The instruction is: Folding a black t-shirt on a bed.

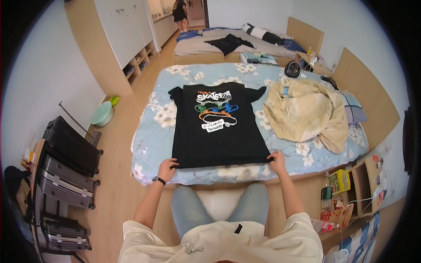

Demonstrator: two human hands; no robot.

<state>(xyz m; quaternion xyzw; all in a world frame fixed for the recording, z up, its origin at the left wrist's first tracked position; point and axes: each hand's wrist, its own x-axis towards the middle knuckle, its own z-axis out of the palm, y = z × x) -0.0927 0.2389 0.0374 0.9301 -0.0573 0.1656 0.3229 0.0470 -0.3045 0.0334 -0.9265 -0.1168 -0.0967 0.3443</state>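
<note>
A black T-shirt (pixel 217 144) with a colourful skateboard print lies spread flat on the bed, its collar towards the far side and its hem towards me. My left hand (pixel 168 169), with a dark band on the wrist, pinches the left corner of the hem. At the opposite corner, my right hand (pixel 277 161) grips the hem between thumb and fingers. Beneath the shirt is a light-blue floral bed sheet (pixel 154 131). To the shirt's right sits a rumpled beige quilt (pixel 306 111).
A small black fan (pixel 292 69) stands at the bed's far right corner. Beyond is a second bed (pixel 197 49) with a black garment (pixel 230 43). Suitcases (pixel 67 180) line the left. A nightstand (pixel 365 177) is at right. A person (pixel 180 14) stands in the background.
</note>
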